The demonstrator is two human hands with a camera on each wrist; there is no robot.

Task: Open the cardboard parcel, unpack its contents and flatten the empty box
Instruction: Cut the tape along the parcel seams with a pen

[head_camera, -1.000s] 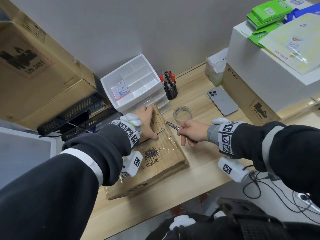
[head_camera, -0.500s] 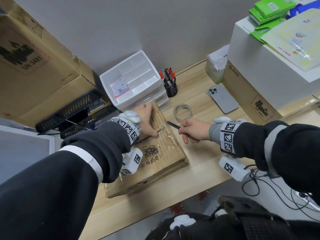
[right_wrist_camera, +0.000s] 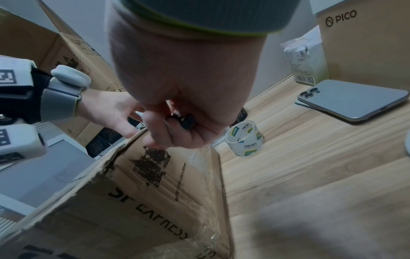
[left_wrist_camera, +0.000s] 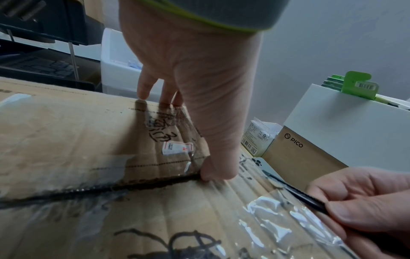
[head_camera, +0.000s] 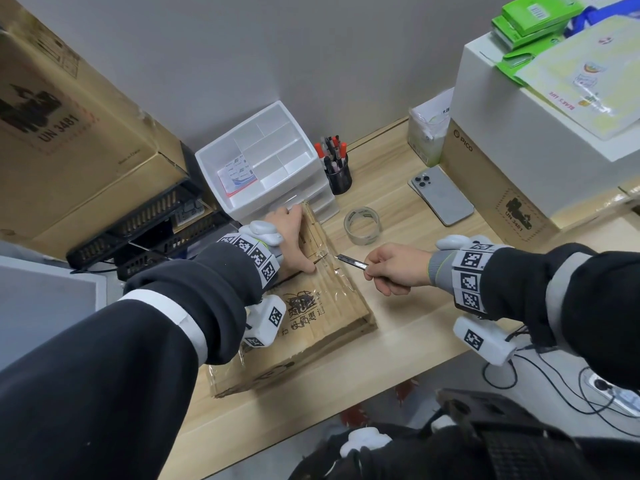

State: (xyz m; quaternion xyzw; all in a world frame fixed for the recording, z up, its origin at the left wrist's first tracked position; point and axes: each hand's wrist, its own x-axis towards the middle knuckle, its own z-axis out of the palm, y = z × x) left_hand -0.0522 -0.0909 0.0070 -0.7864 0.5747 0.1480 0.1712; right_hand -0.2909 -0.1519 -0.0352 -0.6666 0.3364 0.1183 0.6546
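Note:
A flat cardboard parcel sealed with clear tape lies on the wooden desk. My left hand rests on its far flap, thumb tip at the middle seam and fingers reaching to the far edge. The left wrist view shows the parcel, that left hand and the dark seam under the thumb. My right hand grips a slim utility knife, its blade pointing at the seam's right end. In the right wrist view the right hand is closed round the knife's black end, above the parcel.
A clear tape roll and a phone lie right of the parcel. Behind it stand a white drawer organiser and a pen cup. A PICO carton is at the right, large cartons at the left.
My right hand has shifted slightly towards me, bringing the blade tip level with the seam's right end. The left hand stays in place on the flap.

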